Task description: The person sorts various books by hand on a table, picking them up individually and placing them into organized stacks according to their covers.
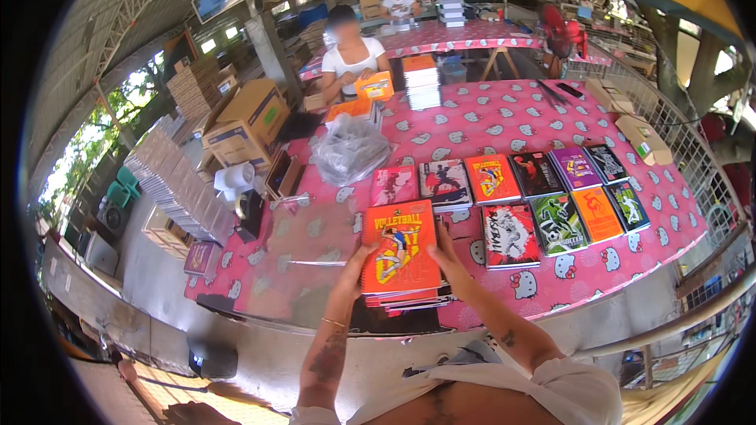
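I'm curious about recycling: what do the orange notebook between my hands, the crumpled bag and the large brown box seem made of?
Orange notebook: likely printed card; smooth, crisp-edged cover, though any lamination is unclear.
Crumpled bag: probably thin plastic film; translucent, with shiny creases.
Large brown box: apparently cardboard; matte brown, with folded edges.

Left hand (359, 267): bare, with a thin, pale bracelet (334, 321) by the wrist
Right hand (449, 263): bare
Left forearm (334, 338): large dark tattoo, pattern too blurred to read
Right forearm (496, 315): smaller dark tattoo
Shirt (543, 395): off-white, loose, softly creased
Sleeves (579, 386): short, same off-white cloth
Legwear (466, 352): grey-blue cloth, dark patches, mostly hidden beneath the shirt, exact garment unclear
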`<control>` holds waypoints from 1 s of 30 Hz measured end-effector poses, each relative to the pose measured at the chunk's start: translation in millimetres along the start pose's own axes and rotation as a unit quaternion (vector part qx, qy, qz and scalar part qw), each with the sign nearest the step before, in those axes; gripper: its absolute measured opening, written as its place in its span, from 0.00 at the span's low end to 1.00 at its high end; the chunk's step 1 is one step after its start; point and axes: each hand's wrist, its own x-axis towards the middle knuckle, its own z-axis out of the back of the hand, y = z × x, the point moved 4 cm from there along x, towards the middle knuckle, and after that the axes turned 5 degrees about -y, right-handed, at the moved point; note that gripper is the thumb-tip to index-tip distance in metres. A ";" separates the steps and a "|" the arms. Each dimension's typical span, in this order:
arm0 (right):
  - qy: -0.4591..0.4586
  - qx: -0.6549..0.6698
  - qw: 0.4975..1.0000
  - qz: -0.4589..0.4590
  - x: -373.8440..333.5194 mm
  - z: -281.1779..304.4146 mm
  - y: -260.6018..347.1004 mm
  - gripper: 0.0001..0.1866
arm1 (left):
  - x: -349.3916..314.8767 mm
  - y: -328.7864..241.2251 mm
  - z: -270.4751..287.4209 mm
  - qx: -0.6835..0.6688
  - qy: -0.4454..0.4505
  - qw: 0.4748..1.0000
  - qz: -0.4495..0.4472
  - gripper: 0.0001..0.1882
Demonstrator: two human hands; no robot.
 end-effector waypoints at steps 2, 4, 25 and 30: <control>-0.020 -0.050 0.998 -0.012 0.3 0.8 -11.6 0.49 | 4.7 -6.5 -5.2 0.002 0.022 1.000 0.020 0.36; -0.008 -0.095 0.994 -0.043 0.2 -2.0 -10.0 0.50 | 8.5 -11.0 0.7 -0.001 0.036 0.998 0.044 0.37; -0.032 -0.588 0.808 -0.033 152.6 497.4 -29.5 0.31 | 132.7 85.6 -412.2 0.474 0.025 0.774 -0.420 0.28; -0.171 -0.589 0.783 0.101 173.9 591.6 -15.2 0.24 | 291.0 156.6 -469.4 0.605 0.118 0.686 -0.387 0.36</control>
